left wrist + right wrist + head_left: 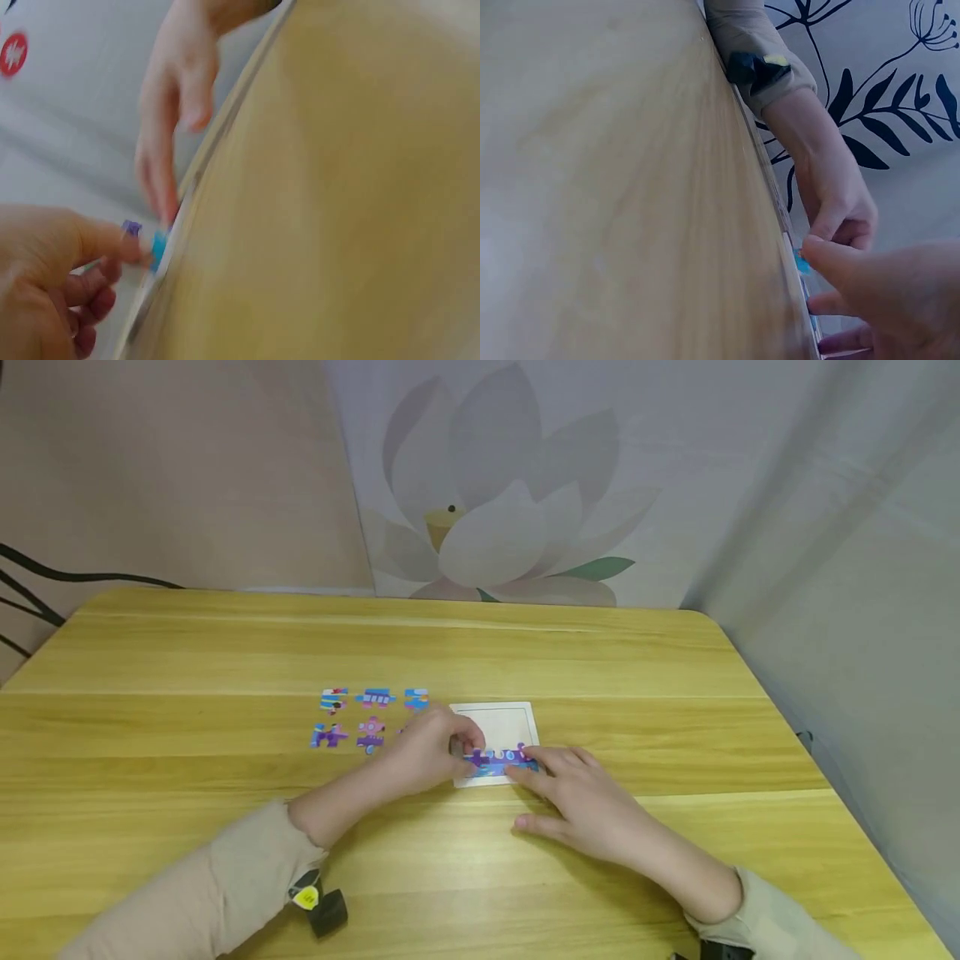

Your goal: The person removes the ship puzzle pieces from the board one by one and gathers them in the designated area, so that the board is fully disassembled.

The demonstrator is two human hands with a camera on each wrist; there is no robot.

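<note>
A white puzzle tray [501, 723] lies at the middle of the wooden table [225, 643]. Along its near edge runs a row of joined purple and blue puzzle pieces [507, 763]. My left hand [467, 752] has its fingers curled and pinches the purple piece at the row's left end, seen as a purple and blue piece [144, 240] between thumb and finger. My right hand [534, 768] lies flat, straight fingers pressing on the row's right end. In the right wrist view, a blue piece [802, 262] shows between both hands.
Several loose puzzle pieces [371, 715] lie in two rows just left of the tray. A black wrist device [321, 906] hangs under the left sleeve. Black cables [45, 578] run at the far left. A lotus-print curtain [510, 485] hangs behind the table.
</note>
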